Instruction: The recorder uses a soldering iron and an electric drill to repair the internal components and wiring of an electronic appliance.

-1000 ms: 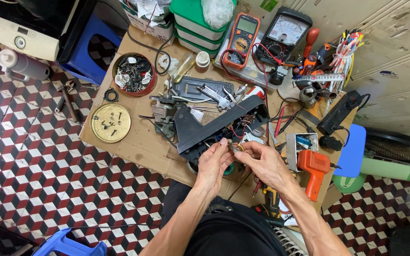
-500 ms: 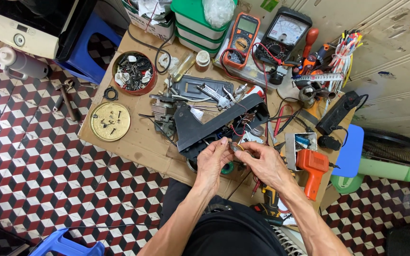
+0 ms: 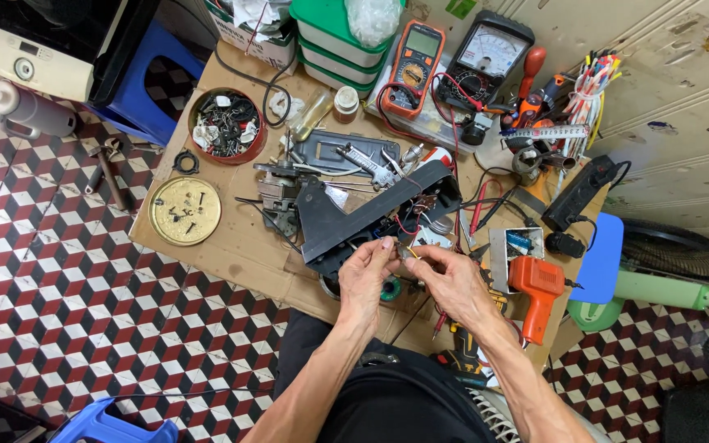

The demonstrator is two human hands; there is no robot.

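Left hand (image 3: 368,275) and right hand (image 3: 450,280) meet, fingertips pinched narrow on thin wires (image 3: 408,251) just beside the black housing (image 3: 354,220); orange drill (image 3: 537,289) lies near.

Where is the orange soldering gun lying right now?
In the head view, the orange soldering gun lies on the cardboard's right edge, just right of the right hand.
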